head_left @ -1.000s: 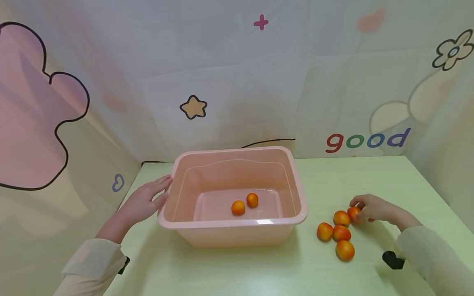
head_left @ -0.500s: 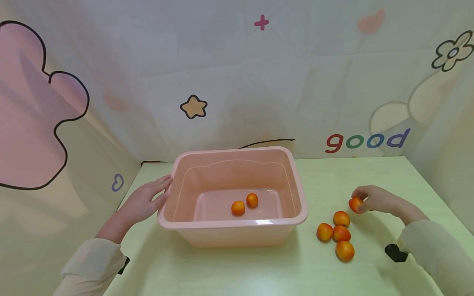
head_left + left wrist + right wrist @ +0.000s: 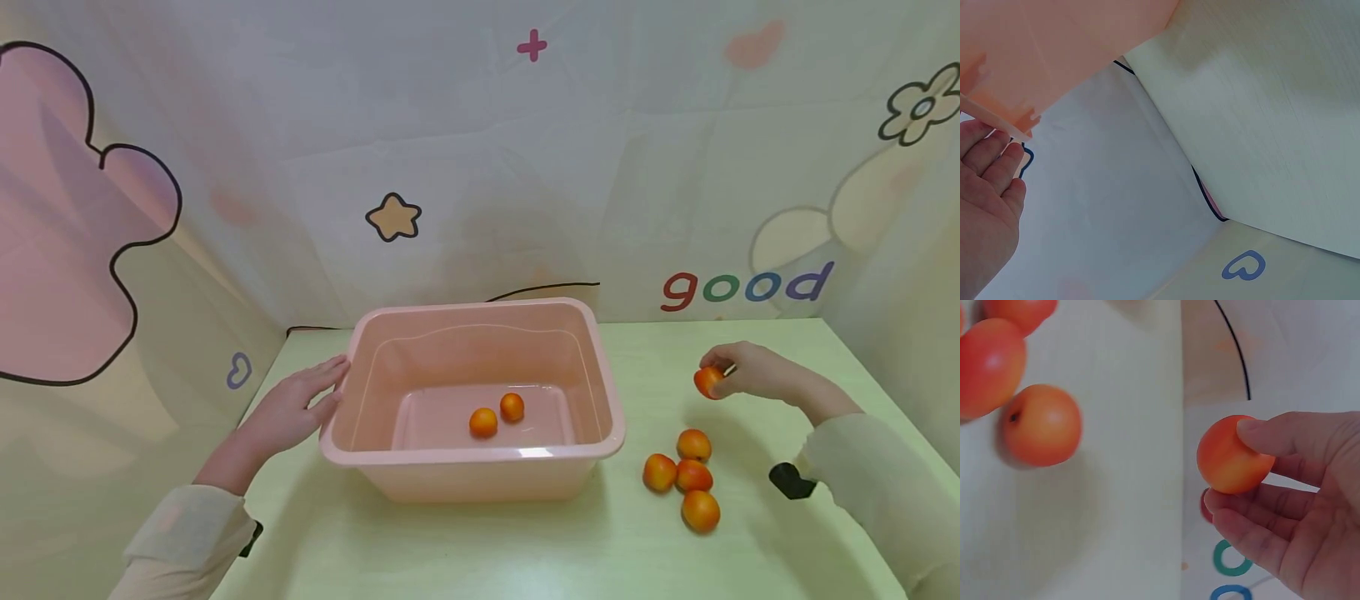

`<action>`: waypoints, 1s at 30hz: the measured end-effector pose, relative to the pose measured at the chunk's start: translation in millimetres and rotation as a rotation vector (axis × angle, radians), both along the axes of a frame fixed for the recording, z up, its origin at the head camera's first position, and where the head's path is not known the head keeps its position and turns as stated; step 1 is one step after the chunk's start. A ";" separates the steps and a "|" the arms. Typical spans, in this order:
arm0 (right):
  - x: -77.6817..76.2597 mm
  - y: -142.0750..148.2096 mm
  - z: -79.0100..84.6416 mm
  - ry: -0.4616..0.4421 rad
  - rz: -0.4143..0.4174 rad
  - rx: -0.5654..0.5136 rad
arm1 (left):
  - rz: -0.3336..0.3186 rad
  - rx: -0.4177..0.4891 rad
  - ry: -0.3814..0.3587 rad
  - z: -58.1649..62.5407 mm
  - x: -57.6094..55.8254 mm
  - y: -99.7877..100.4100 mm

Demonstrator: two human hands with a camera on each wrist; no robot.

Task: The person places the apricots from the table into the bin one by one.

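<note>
My right hand [image 3: 757,372] pinches a small orange-red fruit [image 3: 708,382], round like an apricot, between thumb and fingers above the table. In the right wrist view the thumb presses the upper side of this fruit [image 3: 1232,459] and fingertips support it from below. A pink plastic tub [image 3: 472,479] stands left of that hand. Inside it lie two similar fruits, one orange fruit [image 3: 483,422] and another [image 3: 512,407] just behind. My left hand [image 3: 288,408] touches the tub's left rim, its fingers nearly straight; the left wrist view shows the fingertips at the rim [image 3: 997,122].
Several more orange-red fruits [image 3: 693,476] are clustered on the pale green table [image 3: 510,550], right of the tub. A printed cloth [image 3: 480,167] hangs behind the table and along its sides. Dark objects [image 3: 792,481] sit at both sleeve cuffs.
My right hand has picked one fruit out of the cluster, lifted it and moved it away from me, lately a little leftward. The left hand and tub stay put.
</note>
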State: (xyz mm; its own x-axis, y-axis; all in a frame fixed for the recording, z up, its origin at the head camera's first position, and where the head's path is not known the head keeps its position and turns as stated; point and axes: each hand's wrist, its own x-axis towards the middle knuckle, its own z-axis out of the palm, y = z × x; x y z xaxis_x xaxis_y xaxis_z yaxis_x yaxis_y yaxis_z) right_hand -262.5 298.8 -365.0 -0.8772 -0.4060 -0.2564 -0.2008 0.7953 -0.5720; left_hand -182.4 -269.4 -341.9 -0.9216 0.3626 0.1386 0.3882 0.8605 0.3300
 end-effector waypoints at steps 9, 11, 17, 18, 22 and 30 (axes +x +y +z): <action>-10.0 -18.7 33.6 0.115 -0.018 -0.011 | 0.004 0.011 -0.007 -1.9 1.0 0.2; -12.9 -24.5 41.9 0.133 -0.016 -0.003 | 0.005 0.010 -0.005 -2.3 0.9 -0.1; -20.0 -43.0 63.2 0.214 0.024 0.046 | 0.004 0.009 -0.002 -2.1 0.5 -0.3; -20.8 -46.3 65.9 0.222 0.029 0.049 | 0.004 0.009 -0.001 -2.0 0.5 -0.3; -23.6 -58.9 73.9 0.225 0.049 0.035 | 0.002 0.010 0.000 -1.6 0.4 -0.4; -27.2 -84.4 88.5 0.207 0.080 0.031 | -0.001 0.006 0.003 -0.7 -0.1 -1.0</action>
